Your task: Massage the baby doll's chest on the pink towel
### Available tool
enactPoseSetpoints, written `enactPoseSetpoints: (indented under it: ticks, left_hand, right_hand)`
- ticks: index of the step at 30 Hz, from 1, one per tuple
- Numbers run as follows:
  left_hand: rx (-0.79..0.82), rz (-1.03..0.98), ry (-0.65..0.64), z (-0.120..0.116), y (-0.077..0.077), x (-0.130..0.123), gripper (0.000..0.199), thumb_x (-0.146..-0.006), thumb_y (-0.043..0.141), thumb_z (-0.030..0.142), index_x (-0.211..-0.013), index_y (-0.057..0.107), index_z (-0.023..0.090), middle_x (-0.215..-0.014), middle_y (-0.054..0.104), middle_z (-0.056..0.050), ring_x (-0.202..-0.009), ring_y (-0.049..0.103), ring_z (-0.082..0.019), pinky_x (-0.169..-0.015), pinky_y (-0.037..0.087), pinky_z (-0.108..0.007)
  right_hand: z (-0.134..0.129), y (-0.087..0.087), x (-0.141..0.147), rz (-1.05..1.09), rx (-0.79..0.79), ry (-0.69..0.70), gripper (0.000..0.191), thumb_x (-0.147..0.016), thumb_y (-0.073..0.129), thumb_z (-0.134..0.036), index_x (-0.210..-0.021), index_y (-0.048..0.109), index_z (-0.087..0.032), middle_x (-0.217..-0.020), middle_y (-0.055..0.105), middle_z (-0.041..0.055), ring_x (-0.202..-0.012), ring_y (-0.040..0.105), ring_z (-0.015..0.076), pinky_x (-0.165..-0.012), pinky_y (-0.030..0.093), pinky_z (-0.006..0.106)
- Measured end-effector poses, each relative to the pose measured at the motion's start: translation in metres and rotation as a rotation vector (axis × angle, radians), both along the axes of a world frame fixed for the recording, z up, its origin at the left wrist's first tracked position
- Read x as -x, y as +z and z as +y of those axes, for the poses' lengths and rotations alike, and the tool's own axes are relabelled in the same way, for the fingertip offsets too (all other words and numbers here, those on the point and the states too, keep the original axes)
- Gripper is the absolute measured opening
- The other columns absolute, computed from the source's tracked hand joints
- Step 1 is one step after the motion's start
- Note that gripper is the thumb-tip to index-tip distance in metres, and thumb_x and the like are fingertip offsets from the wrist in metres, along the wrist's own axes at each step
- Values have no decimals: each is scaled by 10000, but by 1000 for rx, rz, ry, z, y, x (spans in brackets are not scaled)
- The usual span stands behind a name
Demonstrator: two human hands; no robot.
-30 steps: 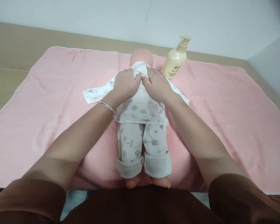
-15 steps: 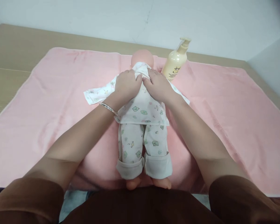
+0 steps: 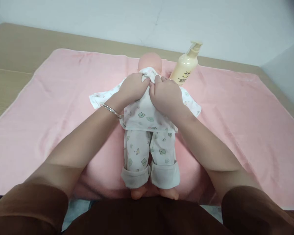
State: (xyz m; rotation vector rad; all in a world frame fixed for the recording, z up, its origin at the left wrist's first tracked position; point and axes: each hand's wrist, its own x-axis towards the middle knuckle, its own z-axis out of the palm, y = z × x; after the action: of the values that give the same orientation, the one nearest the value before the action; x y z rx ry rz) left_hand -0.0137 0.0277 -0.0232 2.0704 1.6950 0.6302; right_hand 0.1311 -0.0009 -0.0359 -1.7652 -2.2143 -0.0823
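A baby doll (image 3: 150, 62) lies on a pink blanket, its head away from me and its feet by the near edge. It is dressed in a white printed shirt (image 3: 147, 115) and matching pants (image 3: 138, 148) with rolled cuffs. At the upper chest, my left hand (image 3: 134, 86) is closed on the shirt, thumb against the cloth below the neckline. Just across from it my right hand (image 3: 166, 94) pinches the same shirt, fingers bent. The two thumbs nearly meet. The shirt's sleeves spread out flat on both sides. Both hands hide most of the doll's chest.
A cream pump bottle (image 3: 185, 68) stands on the blanket right of the doll's head, close to my right hand. The pink blanket (image 3: 235, 130) covers most of the wooden table (image 3: 12, 45). A white wall (image 3: 100, 19) rises behind it.
My right hand has turned inward and its fingers have bent closer to the left hand at the neckline. My left hand stays almost in place on the shirt.
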Motion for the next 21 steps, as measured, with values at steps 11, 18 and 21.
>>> enactPoseSetpoints:
  ticks: [11,18,21]
  left_hand:
    - [2,100,16,-19,12,-11,250,-1004,476,283,-885,670,179,-891,691,-112,-999,678,-267,-993,529,-381]
    - [26,-114,-32,3,5,7,272,-952,534,297,-699,532,197,-750,599,-69,-891,627,-236,-928,519,-386]
    - [26,-164,-25,10,-1,12,335,-988,466,315,-672,482,201,-784,616,-72,-887,605,-216,-946,508,-382]
  right_hand:
    - [27,2,-20,192,145,42,450,-1104,320,-391,-1318,624,-138,-1396,692,204,-1323,647,403,-1160,488,624]
    - [10,-1,-4,79,59,-35,527,-1131,253,-357,-1376,591,-34,-1375,681,282,-1373,624,439,-1176,477,633]
    - [-2,1,3,46,26,-19,462,-1117,296,-305,-1348,589,-32,-1353,679,282,-1372,621,436,-1188,473,630]
